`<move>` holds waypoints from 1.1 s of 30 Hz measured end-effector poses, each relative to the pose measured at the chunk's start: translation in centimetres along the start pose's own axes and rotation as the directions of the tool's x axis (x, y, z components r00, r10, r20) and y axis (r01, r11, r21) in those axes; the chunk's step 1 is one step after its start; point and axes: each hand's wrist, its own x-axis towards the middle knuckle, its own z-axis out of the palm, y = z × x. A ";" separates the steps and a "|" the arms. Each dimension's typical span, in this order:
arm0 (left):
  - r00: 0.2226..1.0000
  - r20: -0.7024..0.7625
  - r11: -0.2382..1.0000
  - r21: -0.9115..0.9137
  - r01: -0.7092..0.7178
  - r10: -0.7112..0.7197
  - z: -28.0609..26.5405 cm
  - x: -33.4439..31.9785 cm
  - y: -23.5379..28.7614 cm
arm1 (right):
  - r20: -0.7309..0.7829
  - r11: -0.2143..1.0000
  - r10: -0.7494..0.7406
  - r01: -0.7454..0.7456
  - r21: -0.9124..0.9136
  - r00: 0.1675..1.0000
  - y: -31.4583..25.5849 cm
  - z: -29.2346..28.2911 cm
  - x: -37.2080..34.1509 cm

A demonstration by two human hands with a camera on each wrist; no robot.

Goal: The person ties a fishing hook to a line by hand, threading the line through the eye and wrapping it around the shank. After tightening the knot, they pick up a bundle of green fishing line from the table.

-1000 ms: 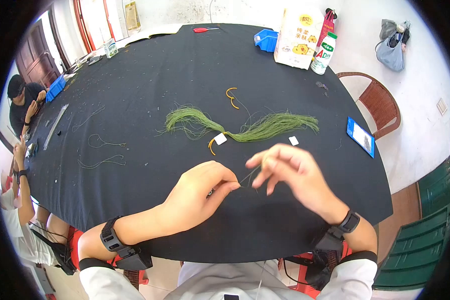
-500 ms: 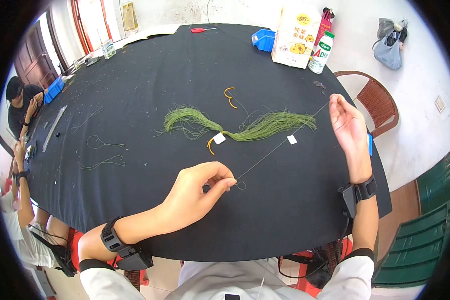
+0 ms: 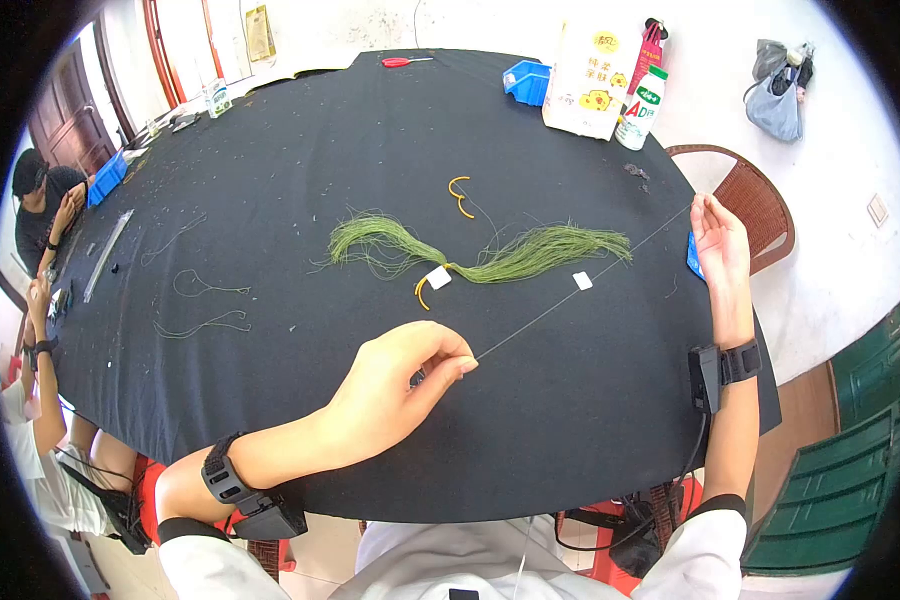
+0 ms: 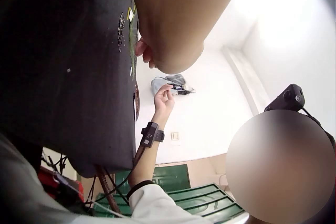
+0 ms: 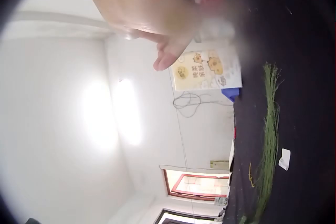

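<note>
My left hand (image 3: 395,385), low over the table, pinches one end of a thin green cord (image 3: 530,323) between thumb and forefinger. The cord runs straight and taut up to my right hand (image 3: 724,245), whose fingertips pinch it past the table's right edge. Under the line lies a long bundle of green cords (image 3: 540,252), tied at its middle. Beside the tie are a white tag (image 3: 438,278) and a yellow curved piece (image 3: 423,294). A speckled dark strip (image 4: 121,32) shows on the table in the left wrist view.
Single looped cords (image 3: 205,322) lie on the left. A second white tag (image 3: 583,281) and another yellow piece (image 3: 461,196) lie near the bundle. A tissue pack (image 3: 592,80), bottle (image 3: 642,108) and blue bin (image 3: 527,82) stand at the back. Other people sit on the left.
My right hand has swung away from the left hand, up and to the right, drawing the cord out straight. The small loop by my left fingertips is gone. My left hand has stayed in place.
</note>
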 end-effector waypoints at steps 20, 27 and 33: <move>0.874 -0.041 0.815 0.385 -0.434 0.485 -0.4 0.6 -0.1 | 0.632 0.668 0.205 0.365 -0.649 0.747 4.2 15.3 -16.3; 0.853 -0.039 0.810 0.338 -0.480 0.521 -0.1 0.5 -0.4 | 0.702 0.697 0.418 0.293 -0.655 0.577 6.4 15.2 -17.8; 0.876 -0.055 0.849 0.281 -0.447 0.479 0.1 0.4 -0.1 | 0.675 0.683 0.452 0.260 -0.682 0.582 6.1 15.3 -17.8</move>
